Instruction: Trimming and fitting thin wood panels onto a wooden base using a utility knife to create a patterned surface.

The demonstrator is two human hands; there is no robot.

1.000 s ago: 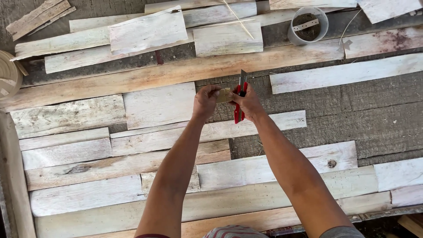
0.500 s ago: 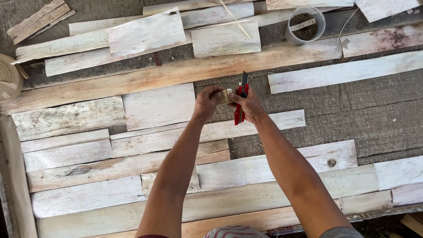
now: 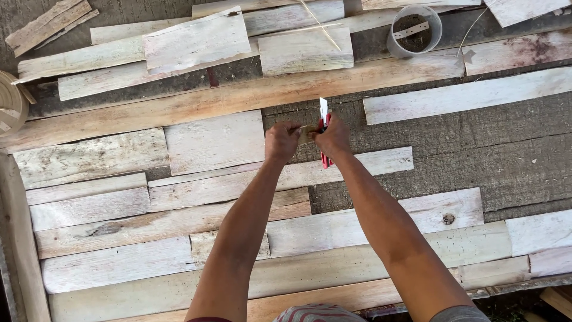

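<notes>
My left hand [image 3: 281, 140] pinches one end of a small tan strip [image 3: 306, 133] held above the wooden planks. My right hand [image 3: 333, 137] grips a red-handled utility knife [image 3: 324, 119] with its blade pointing away from me, right next to the strip. Both hands are close together over a gap in the boards, and both arms reach straight forward. Where the blade meets the strip is hidden by my fingers.
Pale weathered planks [image 3: 214, 142] of many lengths lie across a dark rough surface [image 3: 476, 137]. A clear plastic cup [image 3: 414, 31] stands at the far right. A roll of tan tape [image 3: 9, 107] sits at the left edge. A long reddish board [image 3: 179, 107] runs behind my hands.
Both hands stay together in almost the same spot; the knife and strip shift only slightly between frames.
</notes>
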